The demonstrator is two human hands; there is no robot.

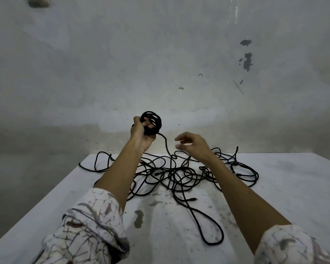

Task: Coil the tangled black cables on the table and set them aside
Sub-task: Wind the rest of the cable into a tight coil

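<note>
My left hand (141, 133) is raised above the far edge of the table and grips a small coil of black cable (154, 121), several loops wound tight. One strand (166, 144) runs from the coil down into the tangle of black cables (171, 175) spread over the far half of the white table (284, 187). My right hand (192, 145) hovers above the tangle to the right of that strand, fingers loosely curved, holding nothing. A long loop of cable (215, 235) trails toward me near the middle of the table.
The stained white table ends at its left edge (51, 201) and far edge, with a grey floor beyond on the left. A bare grey wall (160, 63) stands close behind. A cable loop (99, 161) overhangs the far left corner.
</note>
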